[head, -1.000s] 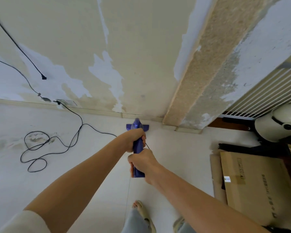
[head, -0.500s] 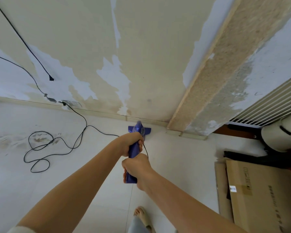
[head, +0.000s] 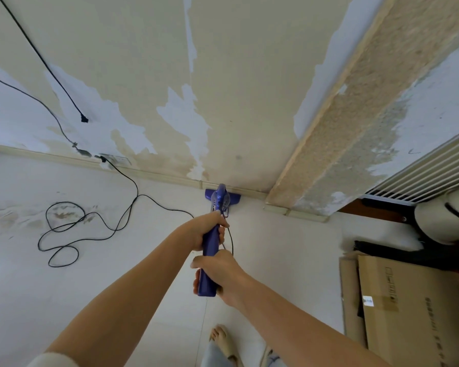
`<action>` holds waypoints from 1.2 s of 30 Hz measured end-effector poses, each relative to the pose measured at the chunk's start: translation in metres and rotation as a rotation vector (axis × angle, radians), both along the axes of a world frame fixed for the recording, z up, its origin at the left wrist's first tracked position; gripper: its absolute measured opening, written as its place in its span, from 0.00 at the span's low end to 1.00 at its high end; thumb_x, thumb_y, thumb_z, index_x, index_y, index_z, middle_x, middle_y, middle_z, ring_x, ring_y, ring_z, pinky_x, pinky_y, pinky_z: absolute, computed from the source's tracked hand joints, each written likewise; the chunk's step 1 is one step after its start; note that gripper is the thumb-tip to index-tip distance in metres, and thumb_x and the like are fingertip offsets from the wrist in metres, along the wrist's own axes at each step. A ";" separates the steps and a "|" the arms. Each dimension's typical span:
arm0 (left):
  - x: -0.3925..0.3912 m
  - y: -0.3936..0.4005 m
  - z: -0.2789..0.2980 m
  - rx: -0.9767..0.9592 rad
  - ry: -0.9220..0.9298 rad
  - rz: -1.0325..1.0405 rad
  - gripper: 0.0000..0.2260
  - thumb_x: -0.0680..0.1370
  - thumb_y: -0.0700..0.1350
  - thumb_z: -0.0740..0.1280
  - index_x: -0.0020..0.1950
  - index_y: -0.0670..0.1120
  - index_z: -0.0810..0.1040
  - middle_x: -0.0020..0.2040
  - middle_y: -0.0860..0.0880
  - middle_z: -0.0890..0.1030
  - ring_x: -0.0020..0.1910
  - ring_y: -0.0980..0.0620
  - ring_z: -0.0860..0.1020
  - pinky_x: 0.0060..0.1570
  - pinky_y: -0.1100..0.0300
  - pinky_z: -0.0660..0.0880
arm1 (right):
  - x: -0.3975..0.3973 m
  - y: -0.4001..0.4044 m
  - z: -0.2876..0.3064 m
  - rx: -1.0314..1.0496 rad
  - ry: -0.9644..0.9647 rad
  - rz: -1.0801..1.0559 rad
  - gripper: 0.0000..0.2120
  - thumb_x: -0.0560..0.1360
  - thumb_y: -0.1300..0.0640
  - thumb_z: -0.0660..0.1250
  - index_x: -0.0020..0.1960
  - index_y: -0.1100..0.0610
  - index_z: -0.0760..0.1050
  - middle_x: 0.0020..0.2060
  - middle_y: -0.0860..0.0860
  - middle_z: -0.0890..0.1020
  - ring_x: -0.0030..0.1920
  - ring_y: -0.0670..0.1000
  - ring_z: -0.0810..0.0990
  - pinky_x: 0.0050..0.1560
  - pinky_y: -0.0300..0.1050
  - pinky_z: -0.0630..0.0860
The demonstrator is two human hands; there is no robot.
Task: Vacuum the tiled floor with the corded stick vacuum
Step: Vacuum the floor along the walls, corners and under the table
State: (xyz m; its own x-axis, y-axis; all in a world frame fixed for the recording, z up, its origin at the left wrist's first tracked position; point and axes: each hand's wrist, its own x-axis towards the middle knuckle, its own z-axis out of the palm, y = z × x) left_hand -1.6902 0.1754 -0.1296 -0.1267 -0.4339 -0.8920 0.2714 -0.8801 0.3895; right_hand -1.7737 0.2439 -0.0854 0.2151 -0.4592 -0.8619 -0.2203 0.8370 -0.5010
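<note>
A blue corded stick vacuum (head: 220,201) stands out in front of me, its floor head against the skirting at the foot of the wall. My left hand (head: 206,229) grips the upper part of the blue handle. My right hand (head: 219,272) holds the handle's near end, just below the left. The black power cord (head: 133,205) runs from the vacuum leftwards across the pale tiled floor (head: 64,292), loops in a loose coil, and ends at a wall socket (head: 117,160).
Flattened cardboard boxes (head: 408,308) lie on the floor at the right, with a white helmet (head: 445,221) beyond them. A rough pillar (head: 355,133) juts from the peeling wall. My sandalled foot (head: 223,343) stands on the tiles below the handle.
The vacuum head has slid forward until it meets the skirting. Both hands stay on the handle, and my view has shifted slightly.
</note>
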 end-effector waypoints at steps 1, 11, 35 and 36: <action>0.001 0.003 -0.002 0.005 -0.006 0.005 0.04 0.76 0.35 0.64 0.44 0.42 0.70 0.25 0.49 0.71 0.20 0.57 0.68 0.23 0.66 0.71 | 0.002 0.004 -0.001 0.011 0.016 0.016 0.15 0.74 0.65 0.67 0.57 0.59 0.67 0.38 0.55 0.75 0.33 0.49 0.77 0.29 0.40 0.77; -0.033 0.013 0.015 0.006 0.040 -0.007 0.07 0.75 0.34 0.62 0.38 0.43 0.69 0.26 0.49 0.70 0.22 0.56 0.68 0.27 0.65 0.71 | -0.032 0.010 0.015 0.029 0.058 -0.005 0.11 0.72 0.69 0.63 0.53 0.62 0.68 0.35 0.57 0.74 0.29 0.50 0.74 0.27 0.40 0.75; -0.050 -0.010 0.003 -0.010 0.031 -0.047 0.07 0.75 0.33 0.62 0.43 0.43 0.68 0.25 0.50 0.70 0.20 0.57 0.68 0.23 0.67 0.71 | -0.046 -0.002 0.008 -0.026 0.031 -0.156 0.06 0.72 0.70 0.63 0.48 0.62 0.70 0.29 0.54 0.73 0.25 0.48 0.72 0.24 0.38 0.72; -0.059 -0.010 0.007 -0.013 0.037 -0.054 0.07 0.75 0.33 0.62 0.42 0.43 0.68 0.25 0.50 0.70 0.21 0.57 0.68 0.23 0.67 0.71 | -0.055 -0.002 0.011 -0.033 0.046 -0.162 0.06 0.71 0.70 0.63 0.47 0.63 0.71 0.29 0.54 0.73 0.25 0.48 0.72 0.25 0.38 0.72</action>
State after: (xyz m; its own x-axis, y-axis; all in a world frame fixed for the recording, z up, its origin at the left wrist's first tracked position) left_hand -1.7487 0.1651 -0.1224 -0.1830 -0.4369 -0.8807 0.2377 -0.8889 0.3916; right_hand -1.8288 0.2422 -0.0743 0.0968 -0.5128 -0.8531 -0.1075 0.8467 -0.5211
